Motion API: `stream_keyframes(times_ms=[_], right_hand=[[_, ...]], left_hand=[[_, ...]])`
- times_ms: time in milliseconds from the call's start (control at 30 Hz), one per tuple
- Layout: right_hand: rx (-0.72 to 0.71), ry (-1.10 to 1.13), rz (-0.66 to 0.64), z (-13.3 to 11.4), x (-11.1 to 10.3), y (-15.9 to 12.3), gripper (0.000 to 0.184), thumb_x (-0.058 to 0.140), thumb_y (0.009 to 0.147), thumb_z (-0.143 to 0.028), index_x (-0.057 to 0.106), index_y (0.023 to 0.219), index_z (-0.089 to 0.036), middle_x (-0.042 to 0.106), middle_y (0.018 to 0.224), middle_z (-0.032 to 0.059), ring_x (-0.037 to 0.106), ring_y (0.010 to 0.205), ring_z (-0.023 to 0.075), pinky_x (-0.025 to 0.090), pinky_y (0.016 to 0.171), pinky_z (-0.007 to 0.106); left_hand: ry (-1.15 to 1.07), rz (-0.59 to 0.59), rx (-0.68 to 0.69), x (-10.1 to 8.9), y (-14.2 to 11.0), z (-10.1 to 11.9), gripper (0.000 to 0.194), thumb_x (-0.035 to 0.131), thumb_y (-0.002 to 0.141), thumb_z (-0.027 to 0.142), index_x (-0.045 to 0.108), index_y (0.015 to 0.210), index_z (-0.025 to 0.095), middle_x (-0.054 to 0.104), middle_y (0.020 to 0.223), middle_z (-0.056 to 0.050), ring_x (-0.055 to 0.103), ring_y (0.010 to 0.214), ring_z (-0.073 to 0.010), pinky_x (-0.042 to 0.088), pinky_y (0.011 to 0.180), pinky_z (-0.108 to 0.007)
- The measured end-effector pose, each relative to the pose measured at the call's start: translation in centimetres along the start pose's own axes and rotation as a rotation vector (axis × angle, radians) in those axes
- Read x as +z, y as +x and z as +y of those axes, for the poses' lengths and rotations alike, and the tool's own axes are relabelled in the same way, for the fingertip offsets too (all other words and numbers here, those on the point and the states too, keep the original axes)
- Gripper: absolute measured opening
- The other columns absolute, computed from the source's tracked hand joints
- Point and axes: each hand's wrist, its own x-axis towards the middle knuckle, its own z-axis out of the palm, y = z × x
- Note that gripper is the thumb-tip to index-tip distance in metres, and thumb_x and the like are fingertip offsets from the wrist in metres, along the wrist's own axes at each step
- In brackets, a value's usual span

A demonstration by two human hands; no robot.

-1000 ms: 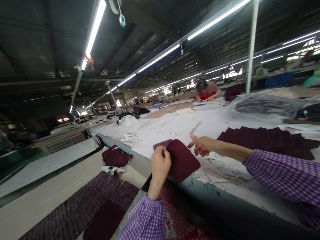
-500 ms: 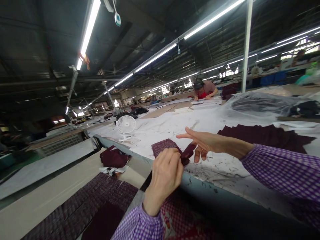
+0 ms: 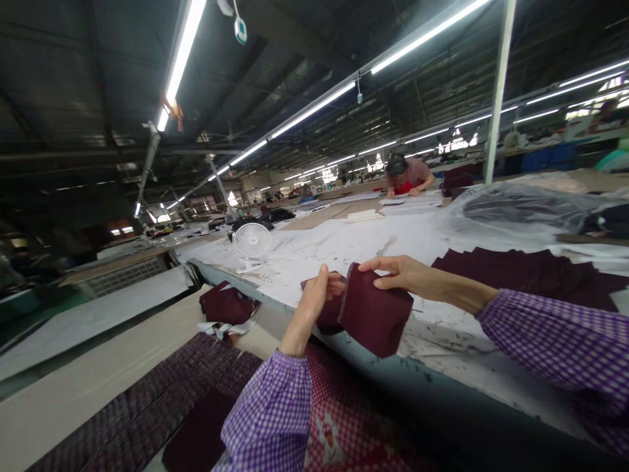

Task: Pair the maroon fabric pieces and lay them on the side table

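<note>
My right hand (image 3: pixel 396 270) pinches the top edge of a maroon fabric piece (image 3: pixel 376 316) and holds it hanging above the near edge of the white cutting table (image 3: pixel 344 246). My left hand (image 3: pixel 317 295) grips a second maroon fabric piece (image 3: pixel 330 313) just behind and to the left of the first. Both sleeves are purple checked. More maroon cut pieces (image 3: pixel 531 272) lie spread on the table to the right of my right arm.
A small white fan (image 3: pixel 251 241) stands on the table's left end. Maroon pieces (image 3: pixel 223 305) and checked fabric (image 3: pixel 147 406) lie on a lower surface at left. Clear plastic (image 3: pixel 521 203) is bundled at far right. A person (image 3: pixel 405 176) bends over the far table beside a white post (image 3: pixel 496 98).
My right hand went from pointing with open fingers to pinching a maroon piece and lifting it. My left hand shifted from the small piece's corner to gripping the piece behind.
</note>
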Motion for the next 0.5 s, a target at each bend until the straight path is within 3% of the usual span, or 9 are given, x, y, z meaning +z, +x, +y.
stream_keyframes(times_ms=[67, 200, 367, 500], right_hand=[[0.017, 0.062, 0.051, 0.8, -0.3, 0.3, 0.058, 0.069, 0.071, -0.03, 0.055, 0.126, -0.021, 0.061, 0.12, 0.0083, 0.062, 0.091, 0.017, 0.053, 0.076, 0.029], [0.033, 0.112, 0.101, 0.8, -0.9, 0.1, 0.057, 0.068, 0.073, -0.026, 0.052, 0.127, -0.018, 0.063, 0.114, 0.0092, 0.062, 0.078, 0.0128, 0.053, 0.067, 0.024], [-0.042, 0.136, 0.158, -0.9, -1.2, -0.5, 0.058, 0.067, 0.074, -0.024, 0.051, 0.129, -0.02, 0.063, 0.117, 0.0085, 0.062, 0.084, 0.015, 0.054, 0.071, 0.026], [-0.044, 0.107, 0.145, -1.1, -0.8, -0.6, 0.056, 0.067, 0.074, -0.026, 0.052, 0.128, -0.02, 0.06, 0.122, 0.0085, 0.062, 0.091, 0.0172, 0.054, 0.074, 0.028]], left_hand=[[-0.114, -0.072, -0.107, 0.9, 1.1, -0.1, 0.067, 0.04, 0.08, 0.07, 0.068, 0.086, 0.009, 0.066, 0.066, -0.008, 0.058, 0.055, -0.0128, 0.043, 0.054, -0.023], [-0.244, -0.058, -0.084, 1.5, 1.3, 1.0, 0.066, 0.045, 0.077, 0.07, 0.066, 0.084, 0.008, 0.062, 0.057, -0.004, 0.053, 0.043, -0.0085, 0.038, 0.045, -0.019], [-0.125, -0.25, -0.164, 0.3, -0.2, 0.8, 0.071, 0.04, 0.075, 0.076, 0.064, 0.074, 0.009, 0.058, 0.044, -0.007, 0.055, 0.037, -0.0152, 0.039, 0.039, -0.023], [-0.227, -0.118, -0.135, -0.1, -0.2, -0.4, 0.065, 0.046, 0.076, 0.071, 0.064, 0.073, 0.009, 0.062, 0.052, -0.008, 0.06, 0.047, -0.0168, 0.046, 0.045, -0.025]])
